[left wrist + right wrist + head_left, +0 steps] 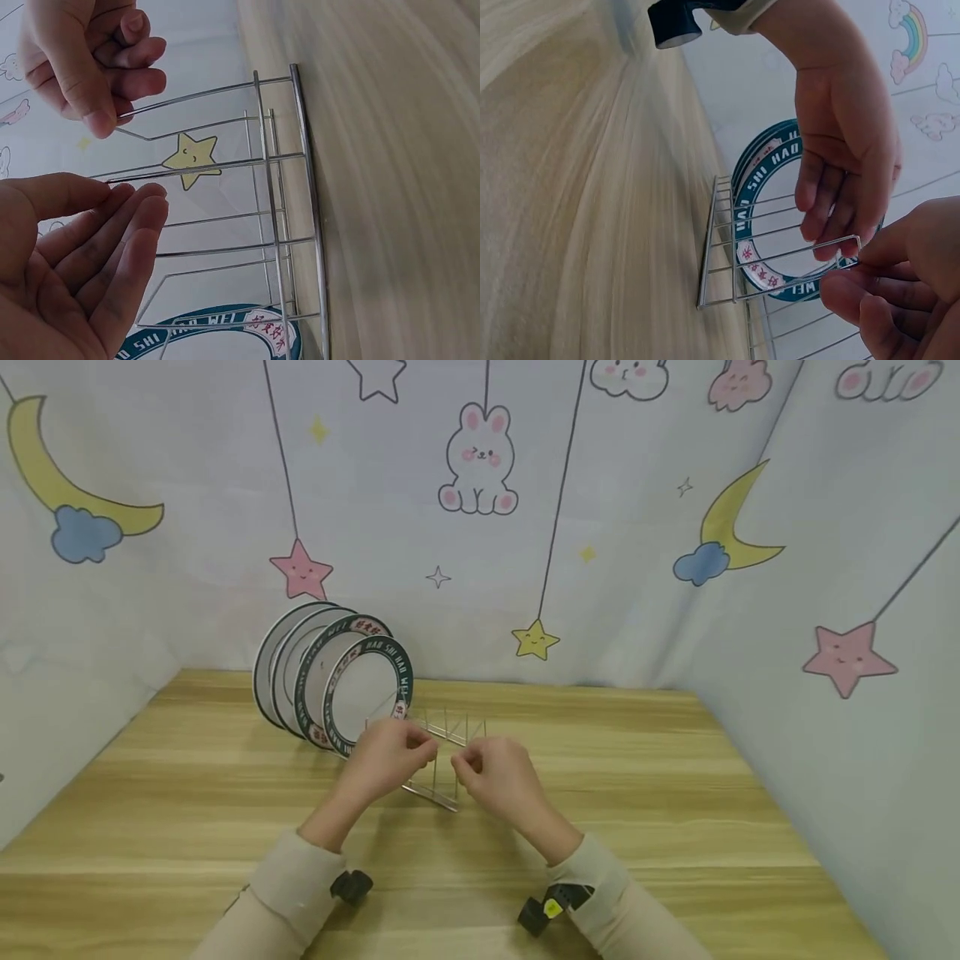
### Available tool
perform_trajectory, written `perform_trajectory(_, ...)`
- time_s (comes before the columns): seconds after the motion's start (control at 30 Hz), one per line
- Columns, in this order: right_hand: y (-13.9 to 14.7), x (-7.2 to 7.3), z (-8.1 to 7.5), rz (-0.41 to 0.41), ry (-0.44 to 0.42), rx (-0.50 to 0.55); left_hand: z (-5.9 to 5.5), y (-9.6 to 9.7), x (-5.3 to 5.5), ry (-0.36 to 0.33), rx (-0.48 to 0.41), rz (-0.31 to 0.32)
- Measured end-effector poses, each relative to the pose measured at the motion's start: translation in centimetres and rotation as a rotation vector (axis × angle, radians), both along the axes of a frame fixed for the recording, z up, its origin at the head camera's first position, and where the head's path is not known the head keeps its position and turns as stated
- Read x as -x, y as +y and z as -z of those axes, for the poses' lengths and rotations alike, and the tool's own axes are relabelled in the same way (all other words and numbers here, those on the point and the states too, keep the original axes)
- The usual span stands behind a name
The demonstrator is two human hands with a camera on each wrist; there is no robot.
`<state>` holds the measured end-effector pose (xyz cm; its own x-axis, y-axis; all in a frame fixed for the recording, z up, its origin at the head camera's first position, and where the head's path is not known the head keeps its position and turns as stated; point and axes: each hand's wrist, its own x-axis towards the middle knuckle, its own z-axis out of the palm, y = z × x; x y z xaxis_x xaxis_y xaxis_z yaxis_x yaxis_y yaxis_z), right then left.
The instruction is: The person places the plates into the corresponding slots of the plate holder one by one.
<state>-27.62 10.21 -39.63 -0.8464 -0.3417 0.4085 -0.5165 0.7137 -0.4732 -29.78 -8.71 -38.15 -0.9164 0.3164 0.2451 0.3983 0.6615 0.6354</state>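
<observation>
A silver wire dish rack stands on the table between my hands. In the left wrist view the thumb and index finger of my left hand pinch the top end of a rack wire. My right hand pinches the bent top of another upright, seen close in the right wrist view beside the wire loop. Several round plates with dark green lettered rims and pale centres stand on edge, overlapping, at the rack's left. My left hand covers part of the front plate and rack.
The wood-grain table stretches in front and to the right. A white cloth backdrop with moons, stars and rabbits encloses the back and sides. Black wrist cameras are strapped over both light sleeves.
</observation>
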Motion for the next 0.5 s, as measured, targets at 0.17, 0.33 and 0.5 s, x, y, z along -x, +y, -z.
perform_trajectory(0.17, -0.4, -0.4, -0.1, -0.044, 0.004, -0.008, -0.3, 0.0, -0.1, 0.008, 0.013, 0.002)
perform_trajectory(0.33, -0.3, -0.4, -0.5, -0.07, -0.037, -0.012, -0.4, -0.1, -0.2, 0.015, 0.033, 0.022)
perform_trajectory(0.5, 0.1, -0.3, -1.1, -0.105, -0.119, -0.009, -0.5, -0.2, -0.3, -0.004, 0.036, 0.041)
